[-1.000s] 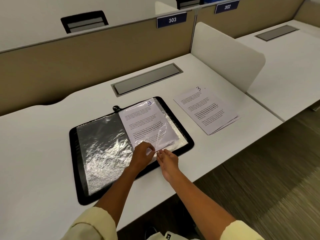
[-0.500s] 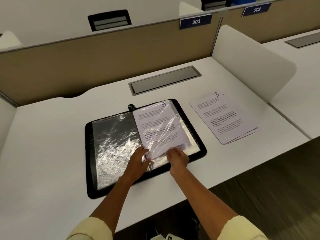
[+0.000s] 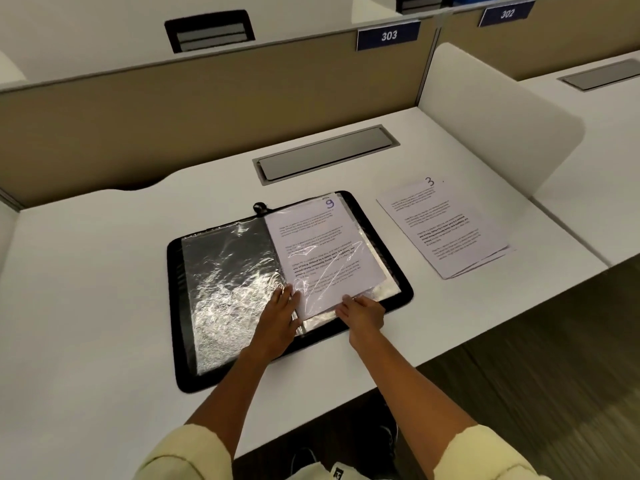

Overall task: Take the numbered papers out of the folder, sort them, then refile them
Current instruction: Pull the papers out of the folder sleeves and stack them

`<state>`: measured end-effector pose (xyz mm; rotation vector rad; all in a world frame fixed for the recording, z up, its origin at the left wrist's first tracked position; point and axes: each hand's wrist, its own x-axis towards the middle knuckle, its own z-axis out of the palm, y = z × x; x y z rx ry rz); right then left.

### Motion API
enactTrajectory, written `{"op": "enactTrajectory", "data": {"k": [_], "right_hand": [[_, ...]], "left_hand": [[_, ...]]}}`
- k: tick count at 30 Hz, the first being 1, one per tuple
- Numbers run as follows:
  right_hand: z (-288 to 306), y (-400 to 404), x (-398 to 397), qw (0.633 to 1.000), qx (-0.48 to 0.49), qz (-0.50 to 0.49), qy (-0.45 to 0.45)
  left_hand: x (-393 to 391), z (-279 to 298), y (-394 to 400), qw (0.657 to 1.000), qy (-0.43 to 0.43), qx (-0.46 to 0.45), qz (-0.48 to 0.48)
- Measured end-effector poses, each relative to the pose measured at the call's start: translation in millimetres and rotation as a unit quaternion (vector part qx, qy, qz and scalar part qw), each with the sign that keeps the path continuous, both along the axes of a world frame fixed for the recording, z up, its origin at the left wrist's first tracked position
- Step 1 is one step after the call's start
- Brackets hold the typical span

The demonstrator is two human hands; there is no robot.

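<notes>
Clear plastic sleeve (image 3: 332, 271) is giving up sheet 9 (image 3: 320, 247): the right hand (image 3: 363, 315) is pinching its near edge, while the left hand (image 3: 277, 318) is pressing flat on the folder (image 3: 401, 282). Next, likely a straight pull out toward the pile topped 3 (image 3: 441, 226).

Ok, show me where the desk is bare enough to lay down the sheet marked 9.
Bare desk lies left of the folder, and also between the folder and the cable hatch. A narrower strip runs between the folder and the stack topped 3. The near edge is crowded: left hand, right hand.
</notes>
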<state>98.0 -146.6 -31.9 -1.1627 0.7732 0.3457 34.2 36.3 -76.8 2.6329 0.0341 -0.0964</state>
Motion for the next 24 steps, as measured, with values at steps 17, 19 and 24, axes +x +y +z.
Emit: {"op": "enactTrajectory", "data": {"k": [17,19,24], "right_hand": [[-8,-44,-100,0.985,-0.157,-0.071,0.003],[-6,-43,-103,0.987,-0.138,-0.079,0.001],[2,-40,-101,0.995,-0.062,-0.073,-0.004]], "left_hand": [[0,1,-1,0.999,0.004,0.031,-0.037],[0,3,-2,0.998,0.014,0.046,-0.046],[-12,6,-5,0.995,0.022,0.08,-0.06]]}}
